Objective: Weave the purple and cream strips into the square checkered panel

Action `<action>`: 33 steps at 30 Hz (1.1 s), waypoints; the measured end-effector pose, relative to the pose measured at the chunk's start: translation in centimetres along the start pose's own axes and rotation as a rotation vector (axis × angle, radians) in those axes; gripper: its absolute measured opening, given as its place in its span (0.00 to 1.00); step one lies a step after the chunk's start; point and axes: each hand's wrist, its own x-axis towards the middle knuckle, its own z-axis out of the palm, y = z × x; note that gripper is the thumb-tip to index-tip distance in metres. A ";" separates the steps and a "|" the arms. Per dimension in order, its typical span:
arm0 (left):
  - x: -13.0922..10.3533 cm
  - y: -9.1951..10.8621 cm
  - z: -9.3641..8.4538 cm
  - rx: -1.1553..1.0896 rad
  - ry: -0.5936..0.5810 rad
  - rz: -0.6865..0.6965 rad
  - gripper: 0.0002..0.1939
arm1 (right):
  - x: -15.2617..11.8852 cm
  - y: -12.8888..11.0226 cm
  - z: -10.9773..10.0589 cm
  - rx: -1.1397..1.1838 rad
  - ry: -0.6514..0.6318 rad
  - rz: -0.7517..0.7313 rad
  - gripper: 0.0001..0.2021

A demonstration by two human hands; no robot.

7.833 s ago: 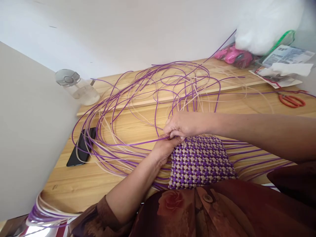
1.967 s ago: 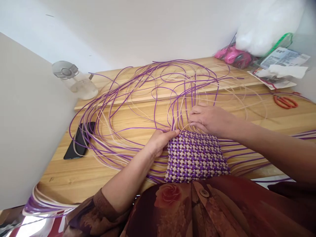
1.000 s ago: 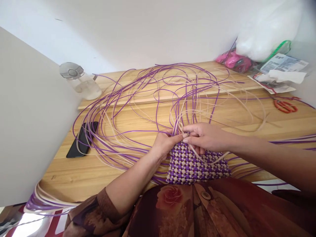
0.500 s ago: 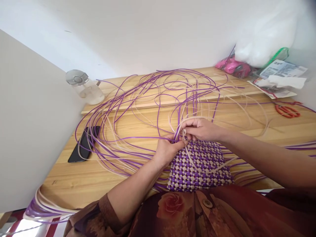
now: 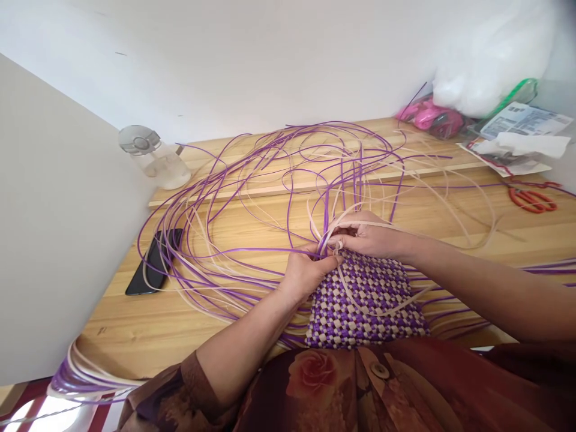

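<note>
A purple and beige woven panel [image 5: 366, 303] lies on the table against my body, with long loose strands fanning out from its edges. My left hand [image 5: 306, 270] pinches the panel's far left corner, thumb on top, beside a bunch of purple strands [image 5: 326, 210]. Just right of it, my right hand [image 5: 366, 234] has its fingers closed around a beige strand [image 5: 346, 210] at the far edge. A small beige loop [image 5: 338, 245] shows between the two hands. One beige strand end [image 5: 355, 303] curves loosely across the panel. The right fingertips are partly hidden.
Loose strands spread over the wooden table [image 5: 121, 327]. To the left lie a black phone [image 5: 155, 264] and a clear bottle [image 5: 157, 159]. At right are red-handled pliers [image 5: 533, 200], papers [image 5: 524, 123], a pink bundle [image 5: 429, 117] and a white plastic bag [image 5: 490, 66]. A wall stands behind.
My right hand has turned and shifted slightly at the corner, and the beige strand now runs over the back of it. My left hand keeps its place. The view has shifted a little.
</note>
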 end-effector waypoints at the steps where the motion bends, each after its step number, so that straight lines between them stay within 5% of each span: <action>1: 0.0 0.0 0.0 -0.011 0.001 0.000 0.13 | -0.1 0.0 0.1 0.007 0.026 -0.016 0.11; 8: 0.0 0.1 0.2 -0.063 0.006 -0.008 0.13 | 0.1 -0.5 0.7 0.063 0.039 -0.204 0.14; 16: 0.0 0.2 0.0 0.002 0.029 -0.029 0.15 | 0.1 1.6 -0.8 -0.355 0.096 -0.321 0.14; 22: 0.3 -0.3 -0.3 0.010 -0.003 -0.037 0.15 | -1.5 -1.0 -3.9 -0.217 -0.292 -0.415 0.11; 25: 0.2 -0.2 -0.2 -0.032 -0.014 -0.008 0.15 | -0.6 -2.3 -3.2 -0.116 -0.315 -0.365 0.09; 30: 0.0 0.2 0.2 -0.117 0.020 -0.029 0.15 | 1.8 -0.7 -1.4 -0.053 -0.032 -0.117 0.06; 33: 0.0 0.3 0.2 -0.136 0.027 -0.050 0.16 | 1.5 0.3 -1.6 -0.029 -0.086 -0.045 0.09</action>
